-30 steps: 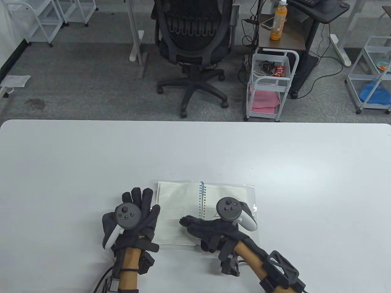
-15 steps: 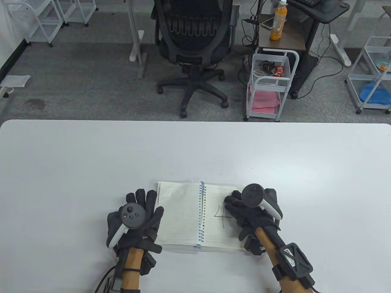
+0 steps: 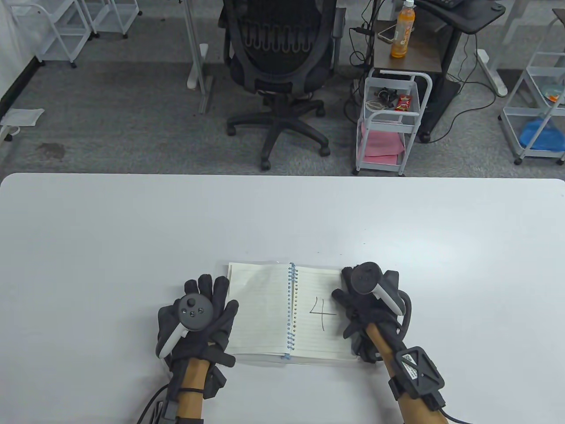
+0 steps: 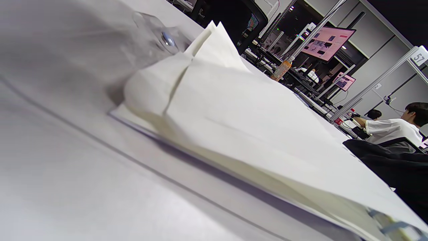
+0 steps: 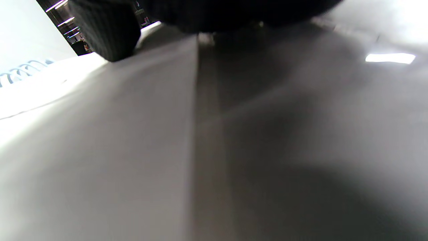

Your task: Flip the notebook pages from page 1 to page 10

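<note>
A spiral notebook (image 3: 282, 309) lies open on the white table near the front edge, its right page marked with a handwritten 4 (image 3: 322, 311). My left hand (image 3: 201, 316) lies flat with fingers spread on the table, its fingertips touching the left page's outer edge. My right hand (image 3: 359, 304) rests at the right page's outer edge with its fingers curled under the tracker; what they touch is hidden. The left wrist view shows the left-hand pages (image 4: 234, 110) bulging slightly upward. The right wrist view shows a gloved finger (image 5: 107, 30) touching the paper, with the spiral rings (image 5: 20, 72) at far left.
The white table (image 3: 132, 229) stretches wide to the left, right and back of the notebook. Beyond its far edge stand an office chair (image 3: 280, 66) and a small white cart (image 3: 390, 123).
My right hand swept from over the left page back across the spine to the right page's outer edge, uncovering the 4. My left hand shifted slightly right.
</note>
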`<action>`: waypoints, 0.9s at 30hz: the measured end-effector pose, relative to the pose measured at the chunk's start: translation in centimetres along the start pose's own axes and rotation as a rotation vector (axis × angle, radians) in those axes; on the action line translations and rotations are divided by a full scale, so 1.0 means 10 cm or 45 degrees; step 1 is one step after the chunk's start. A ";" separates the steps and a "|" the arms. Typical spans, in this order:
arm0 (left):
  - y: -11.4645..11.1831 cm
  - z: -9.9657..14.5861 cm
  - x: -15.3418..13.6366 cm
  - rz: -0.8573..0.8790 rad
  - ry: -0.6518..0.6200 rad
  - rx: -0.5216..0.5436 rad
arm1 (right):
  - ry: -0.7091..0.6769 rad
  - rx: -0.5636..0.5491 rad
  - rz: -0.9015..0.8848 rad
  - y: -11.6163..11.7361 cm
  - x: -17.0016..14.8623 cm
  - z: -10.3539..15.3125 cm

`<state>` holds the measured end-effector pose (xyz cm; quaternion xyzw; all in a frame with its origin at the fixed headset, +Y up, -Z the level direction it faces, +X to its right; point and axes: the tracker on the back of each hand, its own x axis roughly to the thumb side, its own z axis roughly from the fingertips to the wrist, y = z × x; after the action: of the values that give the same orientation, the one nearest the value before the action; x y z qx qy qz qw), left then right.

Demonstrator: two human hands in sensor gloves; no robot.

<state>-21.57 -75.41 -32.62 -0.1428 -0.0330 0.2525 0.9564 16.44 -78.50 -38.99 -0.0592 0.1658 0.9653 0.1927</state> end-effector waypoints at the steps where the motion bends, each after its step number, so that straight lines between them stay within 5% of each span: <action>1: 0.00 0.00 0.00 -0.002 0.000 -0.002 | -0.002 -0.009 0.008 0.00 0.01 0.01; 13: -0.01 0.00 0.01 -0.007 0.002 -0.007 | -0.120 -0.052 -0.184 -0.14 0.04 0.14; 22: -0.01 -0.01 0.01 -0.010 0.003 -0.005 | -0.491 0.563 -0.964 -0.05 0.22 0.28; 27: 0.00 0.00 -0.01 0.001 0.004 0.008 | -0.670 0.684 -0.947 0.09 0.48 0.40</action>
<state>-21.64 -75.42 -32.64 -0.1404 -0.0306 0.2527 0.9568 11.52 -76.21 -35.88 0.1816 0.3213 0.7374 0.5657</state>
